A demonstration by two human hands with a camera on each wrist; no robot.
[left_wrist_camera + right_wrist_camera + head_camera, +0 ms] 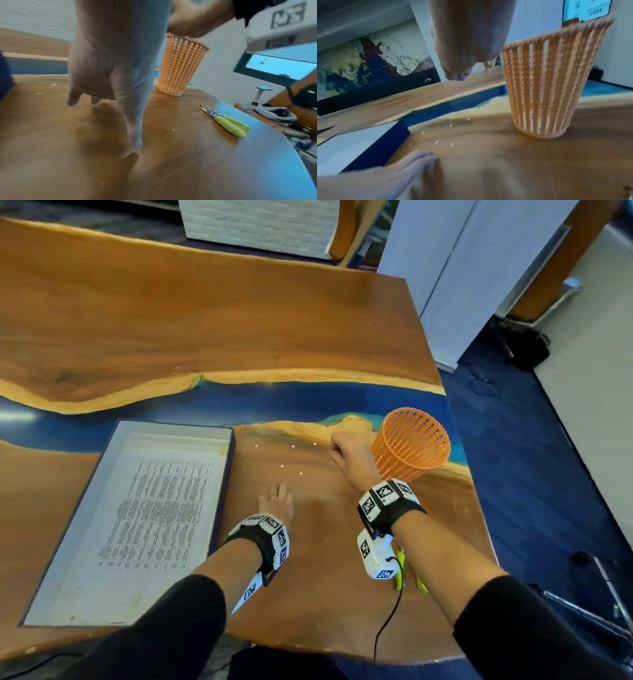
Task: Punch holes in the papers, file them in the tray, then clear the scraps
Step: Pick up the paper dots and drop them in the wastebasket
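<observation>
**Meanwhile, scraps lie loose beside the filed papers**

Overhead, the head view shows the printed papers (161, 508) lying flat inside the tray (61, 546) on the left of the bench (205, 320). Small white scraps (281, 466) dot the wood between the tray and the orange basket (411, 445), which stands upright near the bench's right edge. The left hand (276, 503) lies flat with straight fingers on the bench just right of the tray. The right hand (349, 455) hovers beside the basket with fingers bunched; whether it pinches a scrap cannot be told from any view. Only the left wrist view clearly shows the hole punch (224, 121) with yellow-green handles, lying near the bench's edge; overhead the right arm mostly hides it.
</observation>
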